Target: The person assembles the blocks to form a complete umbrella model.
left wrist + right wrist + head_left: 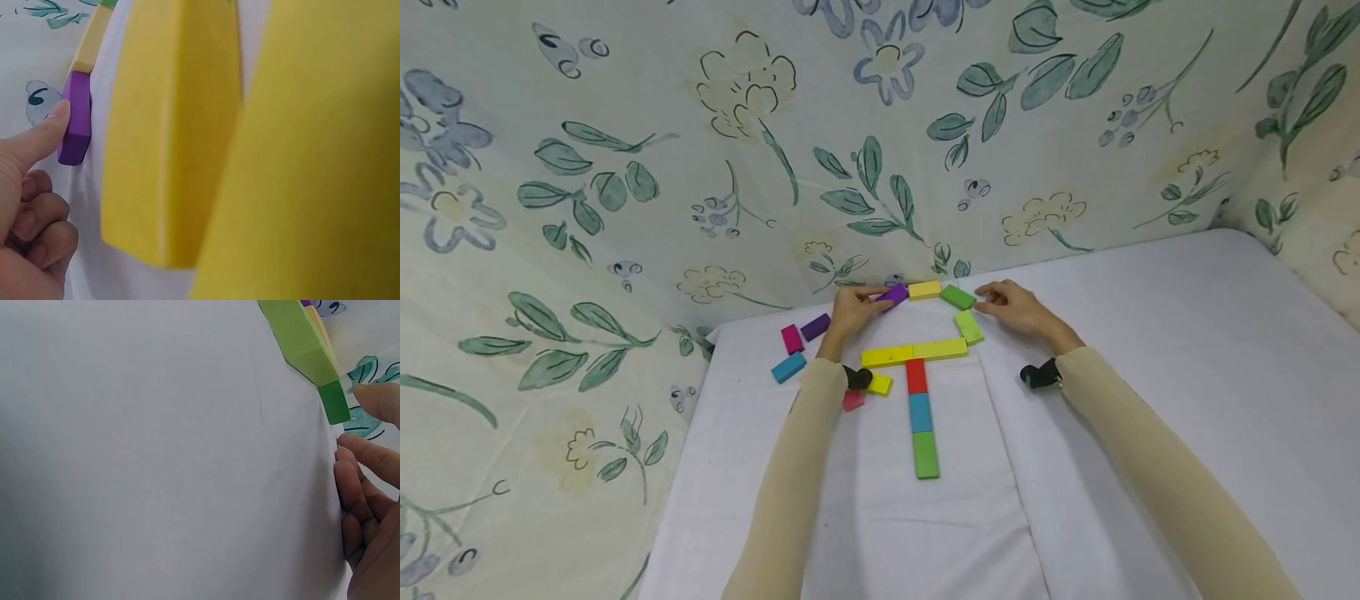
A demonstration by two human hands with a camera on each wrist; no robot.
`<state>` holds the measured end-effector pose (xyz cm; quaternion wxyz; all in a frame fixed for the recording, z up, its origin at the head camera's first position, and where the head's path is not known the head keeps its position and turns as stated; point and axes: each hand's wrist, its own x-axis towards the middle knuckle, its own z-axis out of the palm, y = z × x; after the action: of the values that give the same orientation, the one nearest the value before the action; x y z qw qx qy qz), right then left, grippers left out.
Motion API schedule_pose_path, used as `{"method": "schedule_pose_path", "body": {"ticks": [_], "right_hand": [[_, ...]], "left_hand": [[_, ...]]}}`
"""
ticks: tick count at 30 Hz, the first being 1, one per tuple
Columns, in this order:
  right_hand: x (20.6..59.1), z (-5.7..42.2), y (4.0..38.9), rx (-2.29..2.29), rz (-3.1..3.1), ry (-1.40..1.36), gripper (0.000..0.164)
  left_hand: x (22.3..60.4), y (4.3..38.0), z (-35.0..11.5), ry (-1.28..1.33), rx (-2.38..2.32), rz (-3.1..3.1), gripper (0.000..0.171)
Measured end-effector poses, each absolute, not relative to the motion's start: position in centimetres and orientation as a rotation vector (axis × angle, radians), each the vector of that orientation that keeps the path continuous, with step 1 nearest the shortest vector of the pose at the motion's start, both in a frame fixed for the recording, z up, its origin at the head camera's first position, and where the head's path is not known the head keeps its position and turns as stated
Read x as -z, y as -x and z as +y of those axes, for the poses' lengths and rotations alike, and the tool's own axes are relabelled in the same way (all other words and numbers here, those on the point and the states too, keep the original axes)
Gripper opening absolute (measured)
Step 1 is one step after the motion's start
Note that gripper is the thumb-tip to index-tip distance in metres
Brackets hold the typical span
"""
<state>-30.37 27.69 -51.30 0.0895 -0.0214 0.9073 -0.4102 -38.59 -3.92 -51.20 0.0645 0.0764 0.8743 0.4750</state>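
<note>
In the head view, my left hand (pixel 852 312) is at the far edge of the table, its thumb and forefinger at a purple block (pixel 893 296). A fingertip lies against this purple block (pixel 77 119) in the left wrist view, with the other fingers curled beside it. My right hand (pixel 1013 307) is beside a green block (pixel 958 297), holding nothing, its thumb and fingers apart. A yellow block (pixel 924 290) joins the purple and green ones in a curve, followed by a light green block (pixel 968 327).
Below the curve, two long yellow blocks (pixel 914 352) form a bar over a column of red, blue and green blocks (pixel 921 412). Leftward lie dark purple (pixel 816 327), magenta (pixel 792 338) and blue (pixel 788 367) blocks. Yellow (pixel 880 384) and red (pixel 853 401) blocks sit by my left wrist.
</note>
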Motion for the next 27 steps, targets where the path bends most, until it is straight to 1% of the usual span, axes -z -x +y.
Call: {"method": "schedule_pose_path", "body": {"ticks": [7, 14, 20, 23, 27], "right_hand": [[51.4, 27.7, 30.4, 1.207, 2.7, 0.05, 0.051], [51.4, 27.4, 30.4, 1.212, 2.701, 0.057, 0.051], [51.4, 27.4, 30.3, 1.192, 2.713, 0.056, 0.053], [51.5, 27.5, 30.3, 1.19, 2.714, 0.056, 0.053], [51.5, 27.5, 30.3, 1.181, 2.715, 0.072, 0.054]], "left_hand": [[51.4, 38.8, -3.7, -0.222, -1.41, 2.682, 0.026], [50.9, 38.4, -4.7, -0.238, -1.47, 2.681, 0.032], [49.4, 37.8, -7.9, -0.257, -1.504, 2.703, 0.03], [49.0, 37.8, -10.3, -0.256, -1.452, 2.75, 0.032], [49.0, 37.5, -13.6, -0.182, -1.357, 2.786, 0.037]]}}
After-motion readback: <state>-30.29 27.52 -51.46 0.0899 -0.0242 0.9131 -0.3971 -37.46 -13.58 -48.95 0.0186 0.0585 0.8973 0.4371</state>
